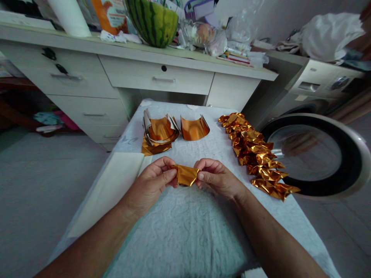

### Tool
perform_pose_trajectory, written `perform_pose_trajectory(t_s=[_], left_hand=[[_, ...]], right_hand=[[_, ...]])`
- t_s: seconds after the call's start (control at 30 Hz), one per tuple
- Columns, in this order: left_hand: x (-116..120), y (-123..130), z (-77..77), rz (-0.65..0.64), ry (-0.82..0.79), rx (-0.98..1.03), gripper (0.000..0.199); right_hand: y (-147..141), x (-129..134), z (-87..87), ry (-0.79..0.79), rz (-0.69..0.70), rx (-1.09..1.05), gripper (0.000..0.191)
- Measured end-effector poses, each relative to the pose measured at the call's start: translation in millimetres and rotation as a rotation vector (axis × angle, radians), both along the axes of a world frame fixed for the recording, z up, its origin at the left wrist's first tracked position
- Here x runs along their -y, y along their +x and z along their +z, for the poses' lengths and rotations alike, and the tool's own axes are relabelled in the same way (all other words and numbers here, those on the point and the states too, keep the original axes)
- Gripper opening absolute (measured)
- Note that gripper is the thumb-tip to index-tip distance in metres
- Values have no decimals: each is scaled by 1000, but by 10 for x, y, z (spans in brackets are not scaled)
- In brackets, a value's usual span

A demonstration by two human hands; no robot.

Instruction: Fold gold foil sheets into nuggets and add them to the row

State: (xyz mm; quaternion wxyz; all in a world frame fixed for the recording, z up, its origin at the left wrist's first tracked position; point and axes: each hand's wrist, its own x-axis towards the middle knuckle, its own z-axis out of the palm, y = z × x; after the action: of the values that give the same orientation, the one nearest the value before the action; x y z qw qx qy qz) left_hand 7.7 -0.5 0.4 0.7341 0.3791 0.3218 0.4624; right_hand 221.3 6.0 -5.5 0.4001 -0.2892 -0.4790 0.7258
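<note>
A small folded piece of gold foil paper [187, 175] is stretched between my two hands, above the cloth-covered table. My left hand [159, 174] pinches its left end between thumb and fingers. At the right end, the thumb and fingers of my right hand [216, 175] are closed on it. Just beyond lies a stack of curled gold foil sheets [160, 131] with pale backs. One single curled gold sheet [194, 128] rests beside that stack. To the right, several folded gold foil pieces [255, 152] form a long row.
A pale flat sheet [107, 193] lies along the table's left side. Behind the table stands a white desk [156, 79] bearing a cut watermelon [153, 23] and plastic bags. A washing machine [319, 81] with its round door [313, 154] swung out is at the right.
</note>
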Motion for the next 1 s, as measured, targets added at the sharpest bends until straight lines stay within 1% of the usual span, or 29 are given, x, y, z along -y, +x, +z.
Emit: perform_pose_trajectory(t_s=[0.1,0.2,0.27,0.43,0.57,0.7,0.87,1.0], left_hand=[[3,0,17,-63,-17,0,24],[5,1,15,-102,-3,-26,25],[1,-3,-5,-86,20,-69,24],[-17,-27,-51,-52,74,-173,18],[-15,-26,-22,-61,56,-148,17],[-9,-14,-1,-58,17,-110,22],[-10,-8,-20,-46,47,-147,23],[-9,-4,-32,-23,52,-176,22]], right_hand=[[4,-18,7,-3,-13,7,25],[-3,-35,28,-15,-60,12,27],[-9,-38,39,-25,-70,12,29],[-11,-21,40,-28,-44,35,28],[-5,-17,39,-23,-35,1,28],[-4,-22,26,-52,-25,-37,29],[-8,-15,-11,-96,-8,-37,26],[-11,-18,-18,-98,-51,-8,27]])
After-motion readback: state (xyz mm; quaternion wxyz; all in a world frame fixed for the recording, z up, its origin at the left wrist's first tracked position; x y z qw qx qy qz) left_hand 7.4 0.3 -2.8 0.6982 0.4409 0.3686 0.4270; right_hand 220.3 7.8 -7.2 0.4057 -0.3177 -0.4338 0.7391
